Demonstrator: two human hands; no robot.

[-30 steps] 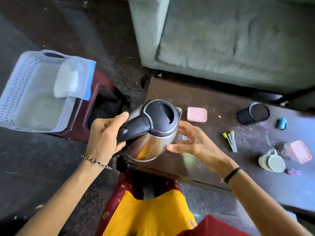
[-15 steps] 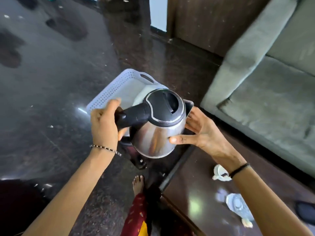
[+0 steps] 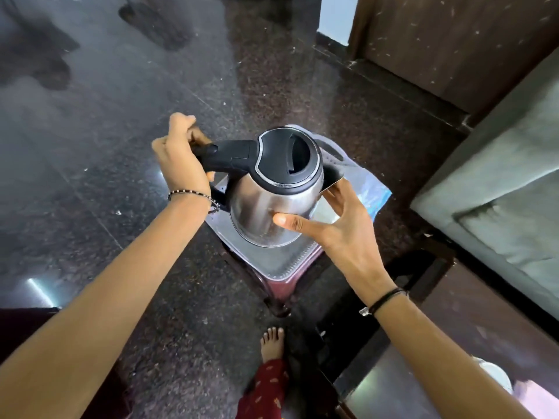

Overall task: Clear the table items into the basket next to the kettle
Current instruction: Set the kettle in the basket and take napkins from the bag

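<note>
1. Since half a second ago, the kettle [image 3: 272, 204] has been carried across and is now held directly over the basket [image 3: 281, 263], most of which is hidden by it
2. Its black handle is grasped by the left hand [image 3: 178, 158] with curled fingers, while the steel body is steadied by the right hand [image 3: 341, 225], whose straight thumb and fingers are pressed against the side
3. Whether the base already rests on the basket floor cannot be told; the placing is judged to be almost finished, with only the lowering and the letting go remaining
4. A white packet with a blue edge [image 3: 369, 192] is seen in the far part of the basket, just beside the kettle, and the space may be narrowed by it
5. The basket is carried by a maroon stool [image 3: 281, 285], so a gentle setting down is advised
6. On the table [image 3: 490, 322] at the lower right a white cup [image 3: 493, 373] is seen, not yet cleared
</note>
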